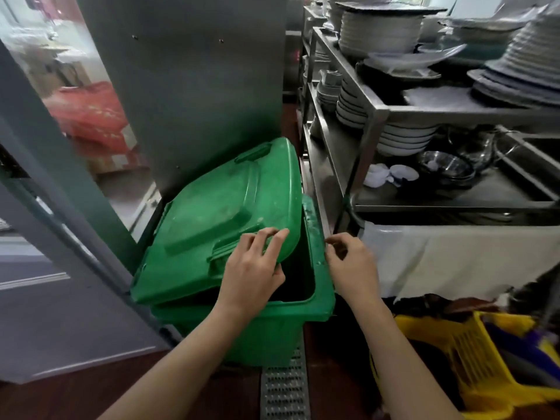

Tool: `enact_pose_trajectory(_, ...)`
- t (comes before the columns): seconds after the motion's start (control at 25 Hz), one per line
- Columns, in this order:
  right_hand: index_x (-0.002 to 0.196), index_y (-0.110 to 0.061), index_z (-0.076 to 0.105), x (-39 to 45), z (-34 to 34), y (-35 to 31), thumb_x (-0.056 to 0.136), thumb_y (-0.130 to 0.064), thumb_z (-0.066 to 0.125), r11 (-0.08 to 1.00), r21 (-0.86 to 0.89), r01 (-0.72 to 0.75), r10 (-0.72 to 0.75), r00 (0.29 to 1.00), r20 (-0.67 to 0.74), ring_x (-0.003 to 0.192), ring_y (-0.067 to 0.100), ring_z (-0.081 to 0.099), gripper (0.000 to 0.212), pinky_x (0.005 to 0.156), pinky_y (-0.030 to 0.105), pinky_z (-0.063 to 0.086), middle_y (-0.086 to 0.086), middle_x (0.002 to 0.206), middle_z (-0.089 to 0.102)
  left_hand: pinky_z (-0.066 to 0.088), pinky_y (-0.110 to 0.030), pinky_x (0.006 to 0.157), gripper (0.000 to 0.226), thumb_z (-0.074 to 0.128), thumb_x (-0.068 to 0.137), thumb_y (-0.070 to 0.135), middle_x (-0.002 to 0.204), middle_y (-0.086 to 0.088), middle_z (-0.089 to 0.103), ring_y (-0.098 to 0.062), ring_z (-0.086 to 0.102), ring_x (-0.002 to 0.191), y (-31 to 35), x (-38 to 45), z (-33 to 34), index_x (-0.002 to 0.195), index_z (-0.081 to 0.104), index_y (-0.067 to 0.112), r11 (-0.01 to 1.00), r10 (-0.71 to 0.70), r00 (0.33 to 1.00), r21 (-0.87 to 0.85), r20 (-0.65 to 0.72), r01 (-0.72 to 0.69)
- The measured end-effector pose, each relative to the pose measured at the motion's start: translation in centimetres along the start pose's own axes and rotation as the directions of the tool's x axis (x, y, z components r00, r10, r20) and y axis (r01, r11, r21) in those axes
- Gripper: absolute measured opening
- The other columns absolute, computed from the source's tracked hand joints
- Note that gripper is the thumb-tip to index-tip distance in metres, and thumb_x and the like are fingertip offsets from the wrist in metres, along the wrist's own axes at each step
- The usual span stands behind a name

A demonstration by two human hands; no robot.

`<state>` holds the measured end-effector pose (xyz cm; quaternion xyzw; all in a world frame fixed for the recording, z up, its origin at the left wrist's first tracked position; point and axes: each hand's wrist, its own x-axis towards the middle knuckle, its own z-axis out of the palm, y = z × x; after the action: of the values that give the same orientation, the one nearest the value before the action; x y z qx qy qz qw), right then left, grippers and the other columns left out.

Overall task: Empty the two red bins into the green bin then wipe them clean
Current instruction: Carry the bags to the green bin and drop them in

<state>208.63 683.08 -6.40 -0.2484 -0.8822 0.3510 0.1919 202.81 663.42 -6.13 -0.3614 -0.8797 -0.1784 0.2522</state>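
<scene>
One green bin [242, 322] stands on the floor against a steel panel [194, 86], just left of a steel rack [375, 116]. Its lid [224, 213] is tilted up on the right side, leaving a dark gap over the bin's opening. Neither red bin shows here.

Two bare hands are at the bin. The left hand [254, 268] grips the lifted edge of the lid: four fingers [272, 237] curl over the top, slightly spread, and the thumb tucks beneath the edge. The right hand [351, 265] hovers at the bin's right rim [318, 237] with its fingers curled loosely inward (whether the fingertips actually touch the rim or hold anything, I cannot tell).

The rack carries several stacks of white plates [378, 34] on its top shelf and more beneath, and one metal bowl [445, 165] lower down. A white cloth [454, 262] hangs over the bottom tier. One yellow mop bucket [472, 359] sits at the lower right, and one metal drain grate [285, 389] runs along the floor in front of the bin.
</scene>
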Motion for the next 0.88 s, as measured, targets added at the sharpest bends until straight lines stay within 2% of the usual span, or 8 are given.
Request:
enact_pose_trajectory(0.16,0.108,-0.028,0.068,0.3,-0.5,4.1,0.096,-0.029,0.058,0.999,-0.019,-0.035,0.036,0.998,0.051,0.098,0.014,0.061,0.015,0.083,0.031,0.053,-0.005,0.103,0.066,0.055,-0.044,0.091,0.063,0.072,0.073,0.004,0.125,-0.01,0.064,-0.032,0.059,0.105,2.4,-1.3,4.7,0.135,0.06,0.009,1.0,0.018,0.999,0.005,0.039,-0.018)
enact_pose_trajectory(0.48,0.107,-0.026,0.07,0.7,-1.0,8.2,0.096,-0.027,0.06,0.998,-0.031,-0.056,0.06,0.991,0.116,0.089,0.012,0.061,0.016,0.075,0.023,0.045,-0.005,0.099,0.066,0.054,-0.047,0.084,0.063,0.072,0.069,-0.004,0.124,-0.011,0.065,-0.034,0.059,0.1,4.9,-2.9,10.5,0.13,0.063,0.011,0.999,-0.025,0.988,0.025,0.154,0.022)
enact_pose_trajectory(0.68,0.107,-0.024,0.069,1.6,-0.5,9.3,0.096,-0.026,0.059,0.998,-0.061,-0.031,0.04,0.987,0.156,0.09,0.015,0.061,0.016,0.077,0.028,0.05,-0.003,0.099,0.063,0.051,-0.042,0.074,0.052,0.082,0.066,0.012,0.112,-0.003,0.065,-0.029,0.063,0.09,5.4,-2.7,11.6,0.115,0.065,0.017,0.987,-0.125,0.944,-0.059,0.304,0.15)
enact_pose_trajectory(0.88,0.107,-0.024,0.069,2.5,0.1,9.1,0.096,-0.025,0.059,0.999,-0.047,0.004,0.004,0.983,0.185,0.091,0.012,0.06,0.015,0.081,0.029,0.051,-0.005,0.098,0.063,0.049,-0.039,0.082,0.03,0.074,0.084,0.021,0.109,0.003,0.065,-0.024,0.061,0.095,5.0,-2.8,11.3,0.112,0.064,0.022,0.957,-0.201,0.909,-0.125,0.365,0.262)
